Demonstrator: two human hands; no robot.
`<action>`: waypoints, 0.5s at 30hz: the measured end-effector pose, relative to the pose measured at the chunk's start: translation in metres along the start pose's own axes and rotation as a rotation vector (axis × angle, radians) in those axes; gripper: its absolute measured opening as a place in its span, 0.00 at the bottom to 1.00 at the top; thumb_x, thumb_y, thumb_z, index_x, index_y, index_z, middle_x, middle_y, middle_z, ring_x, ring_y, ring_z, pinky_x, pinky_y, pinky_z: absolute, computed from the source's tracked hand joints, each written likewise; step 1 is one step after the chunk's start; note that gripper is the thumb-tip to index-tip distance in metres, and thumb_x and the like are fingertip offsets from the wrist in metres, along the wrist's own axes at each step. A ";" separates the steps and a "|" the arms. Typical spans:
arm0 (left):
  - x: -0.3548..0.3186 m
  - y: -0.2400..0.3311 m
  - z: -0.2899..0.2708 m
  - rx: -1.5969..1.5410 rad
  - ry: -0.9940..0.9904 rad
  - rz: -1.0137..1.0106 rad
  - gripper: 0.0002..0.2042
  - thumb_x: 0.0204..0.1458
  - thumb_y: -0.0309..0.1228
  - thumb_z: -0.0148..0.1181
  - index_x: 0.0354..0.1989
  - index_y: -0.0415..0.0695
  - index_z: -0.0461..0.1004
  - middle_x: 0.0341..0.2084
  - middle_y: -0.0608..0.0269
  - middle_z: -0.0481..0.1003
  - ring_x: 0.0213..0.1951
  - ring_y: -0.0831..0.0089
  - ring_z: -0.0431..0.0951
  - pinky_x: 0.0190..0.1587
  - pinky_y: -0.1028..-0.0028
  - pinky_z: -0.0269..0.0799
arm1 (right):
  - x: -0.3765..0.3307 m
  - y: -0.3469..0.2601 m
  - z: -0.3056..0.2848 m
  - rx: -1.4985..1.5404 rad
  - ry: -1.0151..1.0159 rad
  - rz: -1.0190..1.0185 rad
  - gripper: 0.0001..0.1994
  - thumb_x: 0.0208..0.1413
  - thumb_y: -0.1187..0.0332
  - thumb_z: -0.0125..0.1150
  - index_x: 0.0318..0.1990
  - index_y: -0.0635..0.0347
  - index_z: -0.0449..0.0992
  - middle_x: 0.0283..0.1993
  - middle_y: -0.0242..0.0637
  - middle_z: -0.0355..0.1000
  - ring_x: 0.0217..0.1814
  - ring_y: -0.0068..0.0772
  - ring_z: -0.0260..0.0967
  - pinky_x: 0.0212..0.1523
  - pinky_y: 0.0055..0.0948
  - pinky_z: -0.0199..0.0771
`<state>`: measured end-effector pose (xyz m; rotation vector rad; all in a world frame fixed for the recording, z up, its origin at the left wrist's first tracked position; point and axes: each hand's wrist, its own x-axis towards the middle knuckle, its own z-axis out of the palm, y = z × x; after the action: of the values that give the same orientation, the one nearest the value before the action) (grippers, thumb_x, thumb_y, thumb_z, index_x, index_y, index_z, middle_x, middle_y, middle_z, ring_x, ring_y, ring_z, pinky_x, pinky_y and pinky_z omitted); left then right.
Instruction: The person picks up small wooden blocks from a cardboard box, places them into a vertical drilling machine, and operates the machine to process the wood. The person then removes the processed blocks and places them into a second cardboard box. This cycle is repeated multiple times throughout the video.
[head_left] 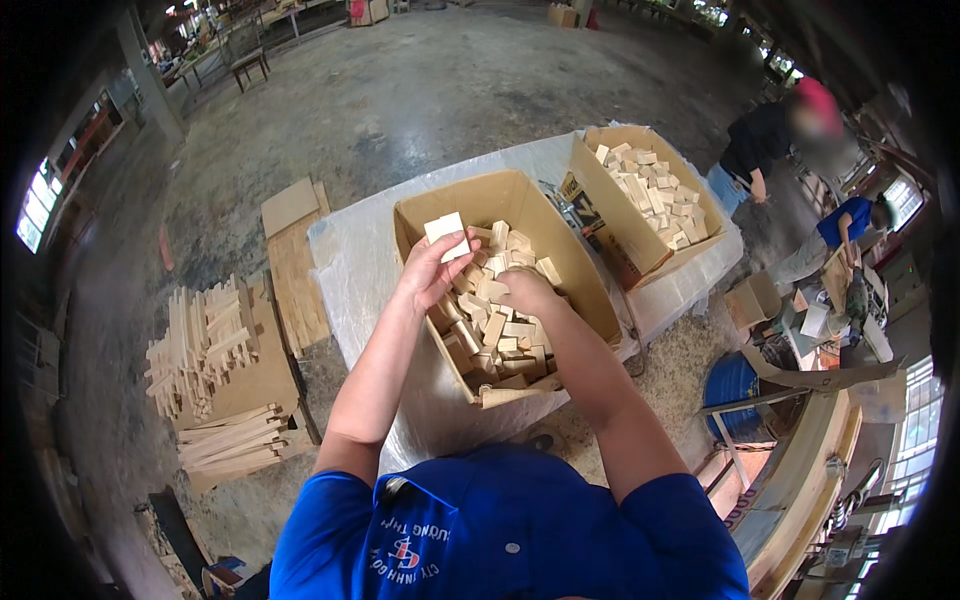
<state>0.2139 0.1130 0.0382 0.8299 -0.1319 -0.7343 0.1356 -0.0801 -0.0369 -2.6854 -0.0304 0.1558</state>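
My left hand (432, 268) is closed around pale wooden blocks (447, 232), held up over the left side of an open cardboard box (470, 196). The held blocks look like two pressed side by side. Inside the box lies a heap of small loose wooden blocks (495, 327). Reaching down into that heap is my right hand (527, 291), its fingers bent toward the blocks. The fingertips are partly hidden, so I cannot tell whether they grip one.
A second cardboard box (640, 262) of wooden blocks stands to the right on the same plastic-covered table (370, 262). Wooden sticks (205, 335) are stacked at left beside boards (297, 270). A blue drum (733, 393) stands at right. Two people work at the far right.
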 end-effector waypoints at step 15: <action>0.007 0.000 0.012 0.232 0.032 -0.077 0.13 0.50 0.26 0.61 0.44 0.39 0.72 0.38 0.60 0.77 0.41 0.73 0.78 0.46 0.76 0.76 | 0.004 -0.025 -0.052 1.290 0.288 0.020 0.15 0.48 0.75 0.65 0.41 0.66 0.66 0.35 0.40 0.72 0.31 0.30 0.75 0.29 0.25 0.76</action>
<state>0.2142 0.1013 0.0454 1.0724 -0.1592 -0.7868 0.1459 -0.0799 0.0205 -1.3970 0.1392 -0.1679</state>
